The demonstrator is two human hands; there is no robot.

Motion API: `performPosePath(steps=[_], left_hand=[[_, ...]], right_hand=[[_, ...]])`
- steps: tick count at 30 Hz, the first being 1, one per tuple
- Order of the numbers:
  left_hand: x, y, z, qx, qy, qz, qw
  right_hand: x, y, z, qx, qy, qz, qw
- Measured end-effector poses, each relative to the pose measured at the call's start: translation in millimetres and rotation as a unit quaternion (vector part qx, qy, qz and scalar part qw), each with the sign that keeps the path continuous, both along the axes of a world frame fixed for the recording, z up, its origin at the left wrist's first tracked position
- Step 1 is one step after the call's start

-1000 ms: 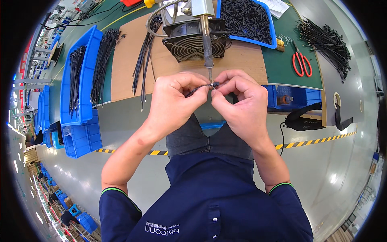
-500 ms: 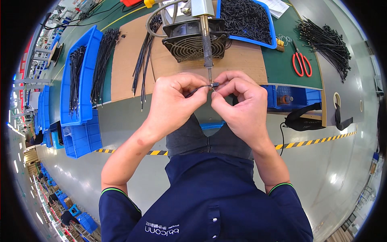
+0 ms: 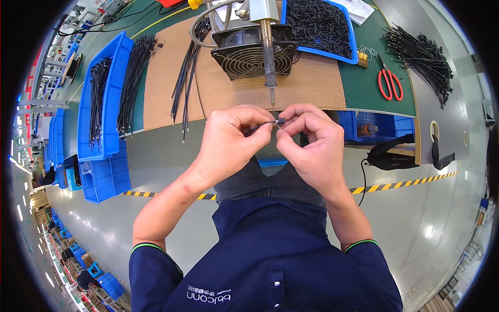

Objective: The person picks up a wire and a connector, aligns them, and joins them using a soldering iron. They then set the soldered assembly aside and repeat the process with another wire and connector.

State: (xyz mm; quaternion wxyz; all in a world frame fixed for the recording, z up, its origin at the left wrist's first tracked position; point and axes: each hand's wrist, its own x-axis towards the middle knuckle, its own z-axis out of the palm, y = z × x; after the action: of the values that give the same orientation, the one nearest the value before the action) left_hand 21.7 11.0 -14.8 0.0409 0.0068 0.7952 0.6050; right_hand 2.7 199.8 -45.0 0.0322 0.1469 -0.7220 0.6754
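Between my hands, just below the tip of a fixed soldering iron (image 3: 270,67), a thin black cable (image 3: 255,128) meets a small black connector (image 3: 281,120). My left hand (image 3: 223,140) pinches the cable close to its end between thumb and forefinger. On the other side, my right hand (image 3: 318,140) is closed with its fingertips around the connector. Some fine detail at the joint is too small to make out. The iron points downward, and a small gap separates its tip from the joint.
Behind the iron stands a black fan (image 3: 252,54) on cardboard (image 3: 312,86). A blue tray (image 3: 355,52) holds many small black parts. Red-handled scissors (image 3: 390,86) and a cable bundle (image 3: 423,62) lie right. Left are a blue bin (image 3: 114,93) with cables and more cables (image 3: 136,78) alongside.
Both hands have come slightly down toward my body, carrying the cable and connector off the iron's tip. My grip looks the same.
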Motion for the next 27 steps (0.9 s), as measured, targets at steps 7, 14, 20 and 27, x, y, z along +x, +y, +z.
performPosePath(steps=[7, 14, 20, 27], left_hand=[[6.6, -5.4, -9.0, 0.001, -0.026, 0.002, 1.0], [11.0, -6.3, -4.9, 0.16, -0.19, -0.004, 0.969], [9.8, -12.3, 0.7, 0.177, -0.231, -0.057, 0.955], [15.7, -35.0, 3.9, 0.1, -0.213, -0.138, 0.962]], right_hand=[[3.2, 18.2, 2.9, -0.055, -0.125, 0.054, 0.989], [8.6, 27.3, -6.5, -0.09, -0.226, 0.099, 0.965], [12.9, 22.9, -13.1, -0.066, -0.203, 0.092, 0.973], [16.1, 16.0, -16.9, -0.08, -0.215, 0.103, 0.968]])
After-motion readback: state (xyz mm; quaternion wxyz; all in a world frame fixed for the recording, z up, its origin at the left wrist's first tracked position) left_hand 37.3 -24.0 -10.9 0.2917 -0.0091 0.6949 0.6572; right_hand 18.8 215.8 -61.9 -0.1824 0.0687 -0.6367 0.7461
